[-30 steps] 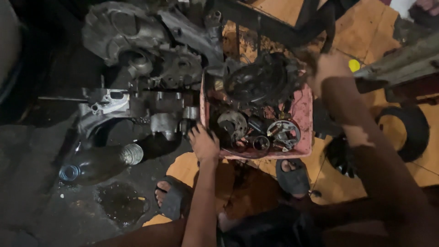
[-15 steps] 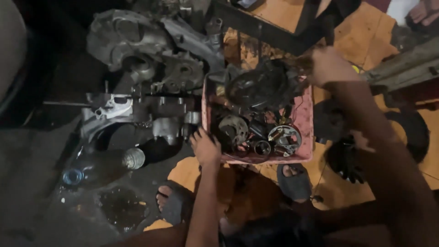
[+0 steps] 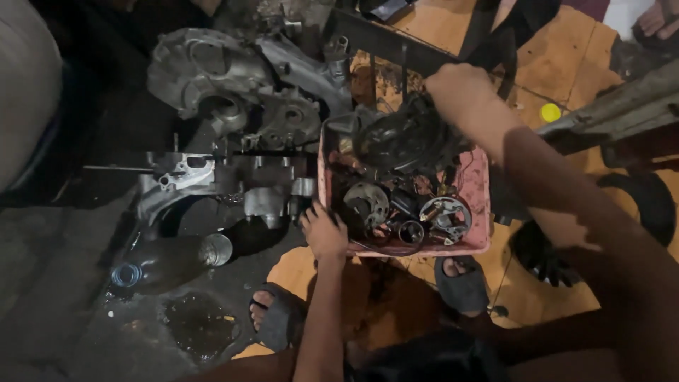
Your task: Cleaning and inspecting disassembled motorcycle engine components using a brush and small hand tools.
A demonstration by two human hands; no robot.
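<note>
A: Dim oily concrete floor (image 3: 64,311), orange boards beyond. We note a split grey metal engine casing (image 3: 233,106) lying apart from the pink plastic tray (image 3: 478,212).

B: Our left hand (image 3: 324,230) curls over the tray's rim; our right hand (image 3: 460,88) closes on a black greasy round part (image 3: 403,138) above it. Small parts remain unsorted inside.

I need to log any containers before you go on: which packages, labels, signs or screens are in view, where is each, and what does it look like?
Pink plastic tray: centre, rectangular, full of dark metal parts; left hand on its near-left corner, right hand above its far side.
Clear plastic bottle: lower left on the floor, lying down, dark contents.
Yellow round cap: upper right on the floor.
No labels, signs or screens can be made out.
</note>
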